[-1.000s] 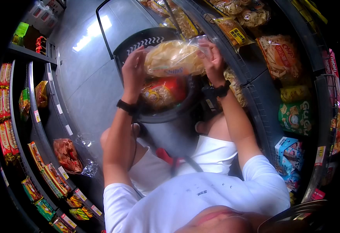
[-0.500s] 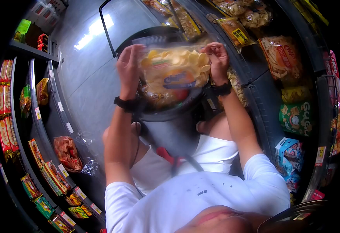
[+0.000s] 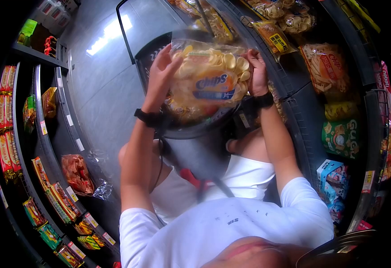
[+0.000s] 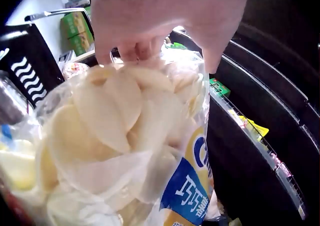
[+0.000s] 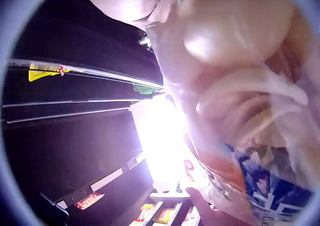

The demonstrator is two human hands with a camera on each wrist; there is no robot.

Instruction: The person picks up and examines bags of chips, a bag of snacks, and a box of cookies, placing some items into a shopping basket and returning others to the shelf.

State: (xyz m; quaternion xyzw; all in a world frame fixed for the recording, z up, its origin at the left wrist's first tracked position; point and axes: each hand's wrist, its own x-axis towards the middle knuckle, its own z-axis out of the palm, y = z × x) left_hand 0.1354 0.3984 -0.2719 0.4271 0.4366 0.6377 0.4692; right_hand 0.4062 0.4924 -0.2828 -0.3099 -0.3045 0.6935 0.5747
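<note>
A clear plastic bag of round yellow chips point(image 3: 215, 73), with "Chips" lettering on an orange and blue label, hangs between both hands with its printed face toward me. At its left edge, my left hand point(image 3: 159, 76) grips the film; the left wrist view has thumb and fingers on either side of the bag point(image 4: 125, 121). My right hand point(image 3: 257, 73) pinches the upper right corner. Below the bag stands a dark shopping basket point(image 3: 191, 133). Another snack package point(image 3: 177, 107) lies inside, mostly hidden by the chip bag.
Close on the right, a shelf point(image 3: 293, 100) carries snack bags, including a large chips bag point(image 3: 325, 67) and a green pouch point(image 3: 340, 136). Shelves with packets point(image 3: 61, 201) line the left. Grey floor tiles point(image 3: 97, 85) lie between. The basket's handle point(image 3: 124, 35) rises behind it.
The chip bag has tipped from lying nearly flat to having its printed label facing me. Both hands have shifted slightly right with it, and the package below is more covered.
</note>
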